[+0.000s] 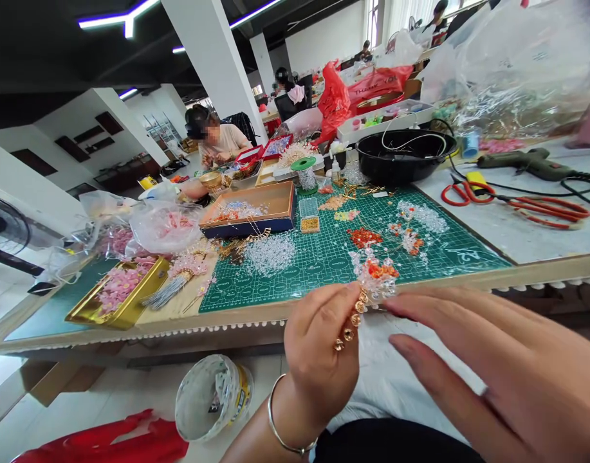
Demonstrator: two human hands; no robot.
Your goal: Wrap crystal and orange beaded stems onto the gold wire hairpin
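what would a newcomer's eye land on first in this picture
Probably the orange-and-clear beaded ornament, held in the left hand in the foreground. After that, the green cutting mat just beyond, strewn with piles of beads, and the bright red plastic bags farther back.

**Polished gold tones beside dull and crinkled plastic**

A bright, polished metal look is shown by the gold-toned settings (355, 319) of the beaded ornament (377, 271), and a glassy smoothness by its clear beads (382, 290). A smooth, faintly glossy plastic surface is seen on the green cutting mat (318, 270). Near its front left corner, the tray (152, 292) is finished in shiny golden metal. At the mat's far right corner, glossy black plastic is seen in the basin (401, 164); past its right edge, a matt casing is shown by the glue gun (529, 162).
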